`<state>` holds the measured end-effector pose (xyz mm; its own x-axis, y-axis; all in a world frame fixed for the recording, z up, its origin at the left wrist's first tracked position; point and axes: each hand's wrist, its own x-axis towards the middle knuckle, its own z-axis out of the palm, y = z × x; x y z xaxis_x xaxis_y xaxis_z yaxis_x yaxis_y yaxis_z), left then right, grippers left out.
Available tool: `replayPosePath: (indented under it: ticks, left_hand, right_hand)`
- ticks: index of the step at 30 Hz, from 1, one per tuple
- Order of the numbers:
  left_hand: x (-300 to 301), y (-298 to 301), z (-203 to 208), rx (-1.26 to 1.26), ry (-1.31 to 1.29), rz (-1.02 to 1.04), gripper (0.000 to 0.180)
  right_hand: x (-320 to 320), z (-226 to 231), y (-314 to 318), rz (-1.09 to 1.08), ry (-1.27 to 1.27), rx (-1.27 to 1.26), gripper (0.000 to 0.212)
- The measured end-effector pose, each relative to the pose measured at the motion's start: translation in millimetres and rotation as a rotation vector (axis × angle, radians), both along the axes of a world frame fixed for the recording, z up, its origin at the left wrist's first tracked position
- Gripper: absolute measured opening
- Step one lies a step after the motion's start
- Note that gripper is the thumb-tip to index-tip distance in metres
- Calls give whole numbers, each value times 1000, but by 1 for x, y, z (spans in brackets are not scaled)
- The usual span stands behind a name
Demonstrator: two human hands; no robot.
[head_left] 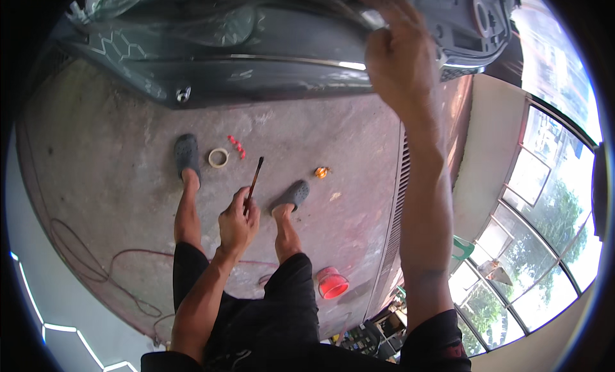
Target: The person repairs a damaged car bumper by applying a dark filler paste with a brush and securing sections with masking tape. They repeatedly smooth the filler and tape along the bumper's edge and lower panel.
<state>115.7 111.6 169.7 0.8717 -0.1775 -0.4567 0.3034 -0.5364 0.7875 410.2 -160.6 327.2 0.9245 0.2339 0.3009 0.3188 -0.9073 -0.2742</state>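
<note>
Left forearm slanting toward 1 o'clock; left hand [238, 223] pinching slim brush [255, 180] firmly between fingertips, brush tip toward 12–1. Right arm stretched high, right hand [403, 61] at 1 o'clock before dark vehicle panel [301, 39], fingers partly curled; cannot tell hold or contact. Counts: one brush, two worn clogs [186, 151], one tape roll [211, 162] (9–10 o'clock), one red bucket [327, 275] (5–6 o'clock).

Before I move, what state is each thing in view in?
Left hand: closed
Thin brush-like tool: in left hand, dark tip exposed
Right hand: raised at the vehicle panel, contact unclear
Tape roll: lying on the floor
Red bucket: open-topped
Hose: loosely looped
Grey clogs: worn
Orange object: lying, kind unclear
</note>
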Motion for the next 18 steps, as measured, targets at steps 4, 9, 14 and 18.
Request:
replayPosePath:
  ticks: [4,9,14,18]
  left_hand:
    - [-18,-9,-44,83,-51,-16,28]
    - [-60,-10,-131,138,40,-28,22]
    - [-100,-19,-214,307,95,-116,17]
    - [-121,-29,-274,440,275,-151,20]
  right_hand:
    - [-10,7,27,-41,34,38,48]
    - [-3,-13,4,-7,-72,-49,52]
    - [4,-1,-3,114,-190,-64,46]
    - [8,-7,-15,220,-260,-17,47]
